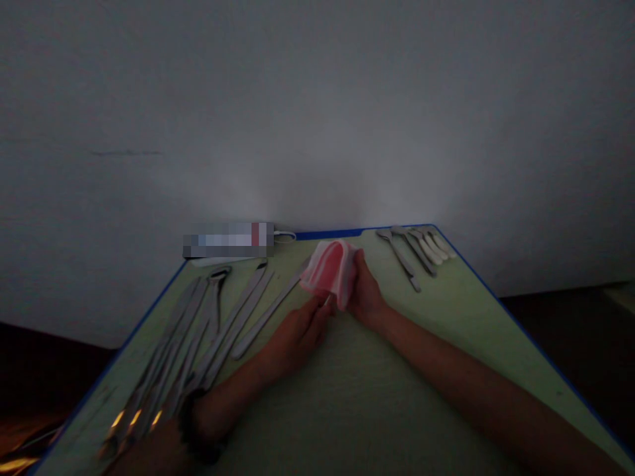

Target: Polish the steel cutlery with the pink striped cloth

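Observation:
A pink and white striped cloth (322,270) is bunched above the middle of the table. My right hand (366,294) is closed around its right side. Below the cloth, my left hand (300,328) is closed on a thin, light utensil handle (328,299); the rest of that piece is hidden by cloth and fingers, so its kind does not show. Beside my left hand lies a long-handled metal piece of cutlery (268,318), its far end behind the cloth. To the right of my right hand rests a metal spoon (399,258).
Several metal knives and other cutlery (171,344) lie along the left of the pale green table (397,410), which has a blue edge. More spoons (429,248) sit at the back right. A pixelated object (228,239) with a white cable (286,235) stands by the wall (317,119).

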### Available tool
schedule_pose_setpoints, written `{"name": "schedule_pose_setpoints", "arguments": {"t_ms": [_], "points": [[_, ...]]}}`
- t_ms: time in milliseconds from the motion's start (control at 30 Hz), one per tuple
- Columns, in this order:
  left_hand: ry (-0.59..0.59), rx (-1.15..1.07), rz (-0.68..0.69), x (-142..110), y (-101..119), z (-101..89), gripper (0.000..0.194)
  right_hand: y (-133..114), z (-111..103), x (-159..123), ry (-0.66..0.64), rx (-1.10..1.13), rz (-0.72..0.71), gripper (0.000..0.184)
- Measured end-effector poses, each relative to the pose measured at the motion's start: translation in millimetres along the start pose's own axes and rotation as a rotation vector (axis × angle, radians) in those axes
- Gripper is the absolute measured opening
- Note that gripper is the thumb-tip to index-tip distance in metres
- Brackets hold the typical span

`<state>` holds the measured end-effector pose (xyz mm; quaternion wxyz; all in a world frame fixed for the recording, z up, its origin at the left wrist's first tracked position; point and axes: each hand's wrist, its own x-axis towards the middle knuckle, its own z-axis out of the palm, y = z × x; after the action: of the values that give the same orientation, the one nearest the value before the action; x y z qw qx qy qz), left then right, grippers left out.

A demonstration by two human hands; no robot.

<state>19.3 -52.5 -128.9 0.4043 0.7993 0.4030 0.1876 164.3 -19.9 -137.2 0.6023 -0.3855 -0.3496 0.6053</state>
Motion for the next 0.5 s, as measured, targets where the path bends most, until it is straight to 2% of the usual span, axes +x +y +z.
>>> {"name": "schedule_pose_setpoints", "arguments": {"t_ms": [100, 133, 233, 333, 400, 500], "points": [[0.027, -0.006, 0.001, 0.6, 1.1, -0.5, 0.031, -2.6, -1.0, -2.0, -0.048, 0.112, 0.127, 0.064], [0.042, 0.001, 0.001, 0.8, 1.2, -0.8, 0.031, -2.3, -1.6, -2.6, -0.055, 0.115, 0.130, 0.058], [0.055, 0.057, -0.002, 0.7, 0.8, -1.2, 0.032, 2.6, -4.1, -3.0, -0.012, 0.026, -0.007, 0.043], [0.018, 0.120, -0.004, -0.4, -0.2, 0.2, 0.030, 8.3, -7.0, -1.5, 0.124, -0.106, -0.125, 0.039], [0.021, 0.152, 0.010, -1.1, -0.8, 2.1, 0.029, 9.3, -8.7, -0.4, 0.195, -0.133, -0.078, 0.041], [0.037, 0.200, 0.035, -1.6, -1.0, 4.1, 0.031, 8.1, -10.8, 0.5, 0.214, -0.121, 0.022, 0.050]]}}
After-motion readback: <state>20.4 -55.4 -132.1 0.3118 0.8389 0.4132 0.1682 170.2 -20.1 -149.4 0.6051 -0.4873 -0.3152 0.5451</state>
